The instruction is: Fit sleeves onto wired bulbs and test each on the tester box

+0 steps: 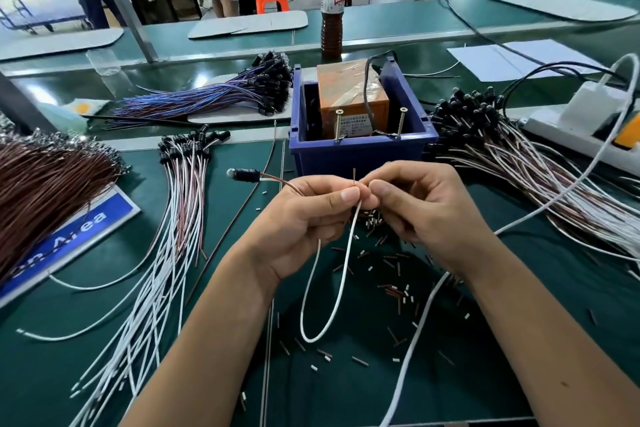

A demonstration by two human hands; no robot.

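My left hand [304, 218] pinches the wires of one wired bulb, whose black holder and clear bulb [242, 174] stick out to the left. Its white wire [332, 288] loops down below my hands. My right hand [422, 204] pinches the brown wire end [354, 178] at my left fingertips; a sleeve there is too small to tell. Loose short sleeves [391, 288], brown and white, lie scattered on the green mat under my hands. The tester box [353, 97], orange and taped, sits in a blue bin [360, 152] with two upright screws [337, 125], just beyond my hands.
Bundles of wired bulbs lie at left [183, 184], back left [221, 94] and right [519, 156]. A brown wire bundle [45, 191] and a blue sign [69, 246] are far left. A white power strip [588, 128] with cables sits right; a bottle [332, 10] stands behind the bin.
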